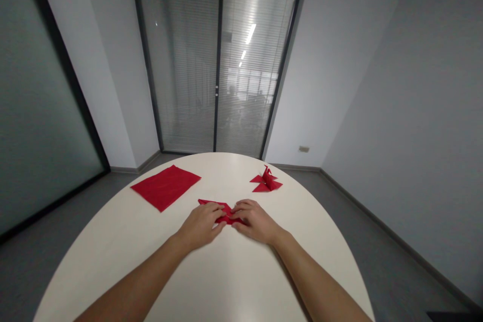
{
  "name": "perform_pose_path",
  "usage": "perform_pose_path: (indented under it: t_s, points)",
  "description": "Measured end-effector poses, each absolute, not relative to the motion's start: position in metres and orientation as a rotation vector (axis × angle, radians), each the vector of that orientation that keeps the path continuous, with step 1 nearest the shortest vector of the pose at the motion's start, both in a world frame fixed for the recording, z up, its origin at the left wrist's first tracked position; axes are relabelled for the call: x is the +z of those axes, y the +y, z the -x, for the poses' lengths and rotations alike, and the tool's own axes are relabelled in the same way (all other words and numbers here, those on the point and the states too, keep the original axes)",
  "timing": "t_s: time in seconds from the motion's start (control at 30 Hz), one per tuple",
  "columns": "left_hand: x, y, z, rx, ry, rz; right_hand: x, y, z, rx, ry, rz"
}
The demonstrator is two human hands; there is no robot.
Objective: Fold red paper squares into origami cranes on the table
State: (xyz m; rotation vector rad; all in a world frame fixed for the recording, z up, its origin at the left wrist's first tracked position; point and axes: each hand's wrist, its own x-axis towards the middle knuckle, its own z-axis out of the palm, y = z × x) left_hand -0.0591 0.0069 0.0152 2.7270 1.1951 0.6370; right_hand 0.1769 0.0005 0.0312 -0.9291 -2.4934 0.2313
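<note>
Left hand (202,222) and right hand (257,221) lie over a partly folded red paper (228,210), which is on the white round table (226,282), inward of its far edge. Fingers of both hands are bent and close together on the paper; whether they pinch or merely press it, cannot be determined. Beyond, a red origami crane (268,181) stands by the table's far right edge. A creased, unfolded red sheet (166,187) reaches the far left edge. Behind: a wall plate (304,149), markings too small to read, and black-framed glass panels with blinds (181,70).
</note>
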Motion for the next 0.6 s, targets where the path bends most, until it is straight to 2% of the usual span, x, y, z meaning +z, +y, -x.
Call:
perform_pose_path:
  t_s: [0.6]
  points:
    - [0.0161, 0.0066, 0.0571, 0.601, 1.283, -2.670, 0.0276, 0.0015, -0.1794, 0.134, -2.437, 1.120]
